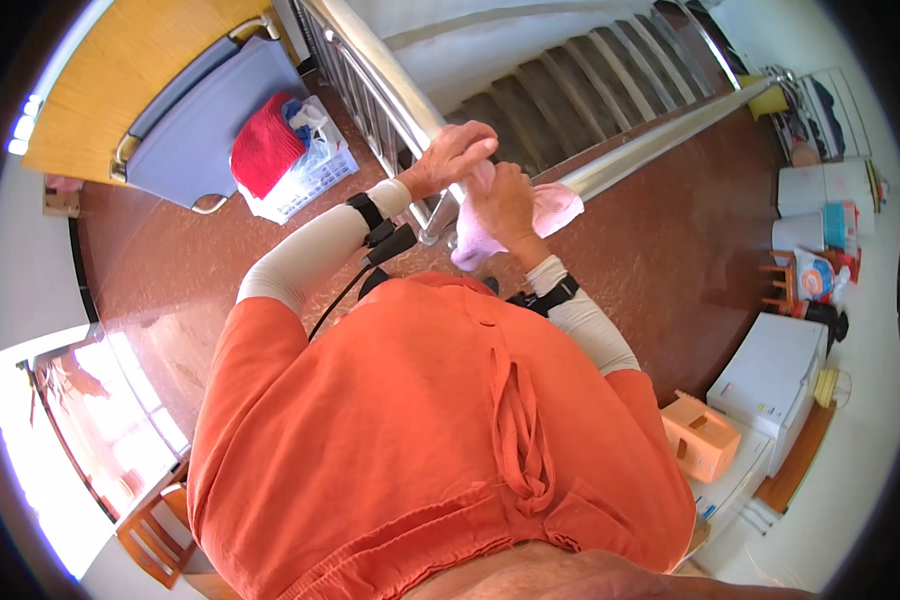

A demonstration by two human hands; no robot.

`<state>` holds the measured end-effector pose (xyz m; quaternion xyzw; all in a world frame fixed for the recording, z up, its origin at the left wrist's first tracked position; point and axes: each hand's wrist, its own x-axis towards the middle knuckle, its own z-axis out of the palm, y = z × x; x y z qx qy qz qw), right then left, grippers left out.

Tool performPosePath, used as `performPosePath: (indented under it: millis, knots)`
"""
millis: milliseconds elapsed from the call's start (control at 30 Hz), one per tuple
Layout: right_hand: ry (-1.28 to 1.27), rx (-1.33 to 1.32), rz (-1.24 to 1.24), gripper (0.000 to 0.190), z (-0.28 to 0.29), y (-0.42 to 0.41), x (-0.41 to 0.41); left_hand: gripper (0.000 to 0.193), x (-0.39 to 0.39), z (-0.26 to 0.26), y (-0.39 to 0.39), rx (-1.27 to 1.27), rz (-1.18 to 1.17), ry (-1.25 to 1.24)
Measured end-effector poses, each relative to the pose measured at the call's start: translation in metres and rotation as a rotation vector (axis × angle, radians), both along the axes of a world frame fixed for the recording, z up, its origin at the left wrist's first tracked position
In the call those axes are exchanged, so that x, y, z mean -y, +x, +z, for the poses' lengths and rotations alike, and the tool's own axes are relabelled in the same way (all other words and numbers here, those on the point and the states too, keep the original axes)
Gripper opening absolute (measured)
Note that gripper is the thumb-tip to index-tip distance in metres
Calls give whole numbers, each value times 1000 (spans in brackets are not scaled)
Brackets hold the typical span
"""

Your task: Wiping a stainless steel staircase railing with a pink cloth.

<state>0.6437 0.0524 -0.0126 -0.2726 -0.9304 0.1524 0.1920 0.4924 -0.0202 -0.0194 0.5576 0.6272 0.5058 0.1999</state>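
Observation:
A polished metal handrail [634, 154] meets another rail length at a corner before me, with a staircase [562, 90] beyond it. My left hand [454, 156] lies over the rail at this corner, its fingers curled down over the metal. Close beside it, my right hand [504, 202] grips a pink cloth [480, 238] against the rail. One end of the cloth drapes along the rail to the right, and another part hangs below my hand. The cloth hides the rail under my right hand.
Left of the railing stand a white plastic basket [300, 184] with a red knitted item [270, 139] and a folded blue cot [202, 120]. At right are a white chest-like appliance [765, 375], an orange plastic stool [701, 435] and a small wooden chair [780, 281]. The floor [630, 247] is reddish brown.

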Motion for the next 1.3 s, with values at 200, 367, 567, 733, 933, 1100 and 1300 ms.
performPosePath:
  millis: [200, 367, 567, 733, 933, 1100, 1300]
  knots:
    - [-705, -22, 241, 33, 43, 28, -17, 82, 27, 23, 33, -377, -164, 206]
    - [-870, -239, 263, 35, 21, 43, -47, 104, 18, 26, 55, -554, -53, 36]
    - [-761, -74, 199, 30, 48, 29, -48, 83, 31, 21, 7, -632, -243, -19]
    - [-355, -21, -16, 37, 15, 56, -111, 84, 36, 19, -64, -989, -215, 40]
    - [160, -169, -327, 47, -30, 78, -118, 88, 33, 31, -150, -1150, -87, -259]
    - [-487, -500, -632, 78, -57, 70, -98, 90, 21, 33, -186, -1095, -189, -230]
    - [-574, -395, -710, 76, -38, 69, -75, 82, 9, 29, -246, -1035, -266, -170]
